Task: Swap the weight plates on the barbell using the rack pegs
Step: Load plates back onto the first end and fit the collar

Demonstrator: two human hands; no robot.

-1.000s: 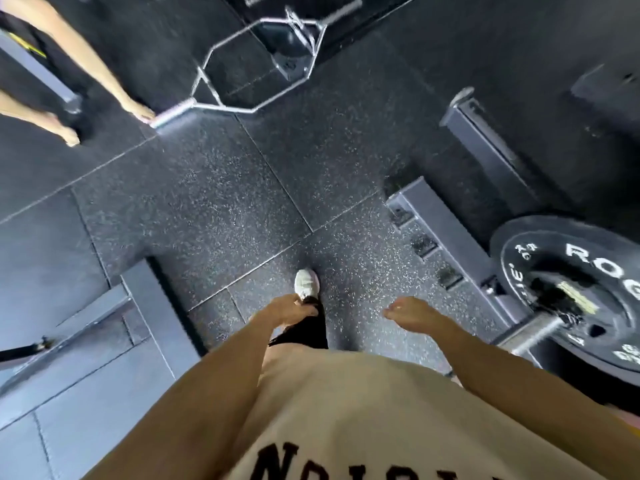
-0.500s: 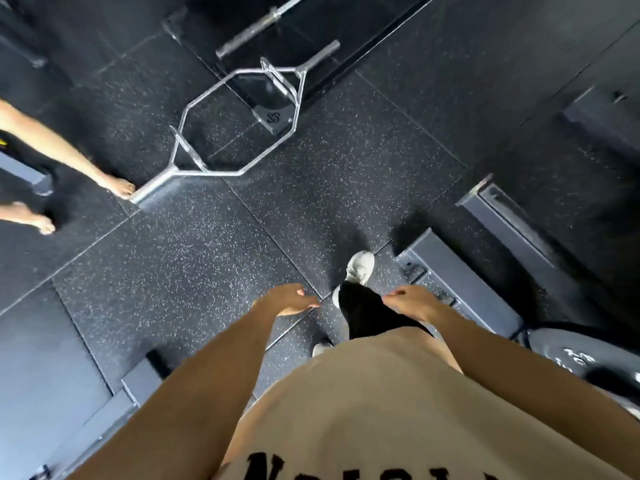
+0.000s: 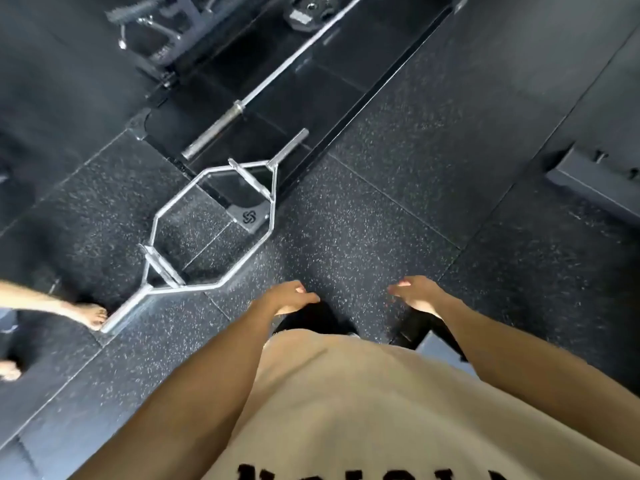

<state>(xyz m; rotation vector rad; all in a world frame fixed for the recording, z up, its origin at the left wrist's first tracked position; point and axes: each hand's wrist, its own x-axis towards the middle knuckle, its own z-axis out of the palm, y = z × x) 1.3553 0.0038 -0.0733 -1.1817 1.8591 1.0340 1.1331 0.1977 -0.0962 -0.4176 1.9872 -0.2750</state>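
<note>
A: Head view. What are the hands doing?

B: Left hand and right hand hang low in front of the beige shirt, fingers loosely relaxed, nothing in either.

A: The barbell?

B: A straight barbell lies on the dark platform at the top, well apart from both hands, its bare sleeve end pointing down-left. A black weight plate shows by its far part at the upper edge; I cannot tell whether it sits on the bar.

A: Between bar and hands?

B: A chrome hex bar flat on the speckled rubber floor, nearer the left hand but not touched.

A: Anything else?

B: Another person's bare foot just beside the hex bar's lower sleeve, at the left edge.
</note>
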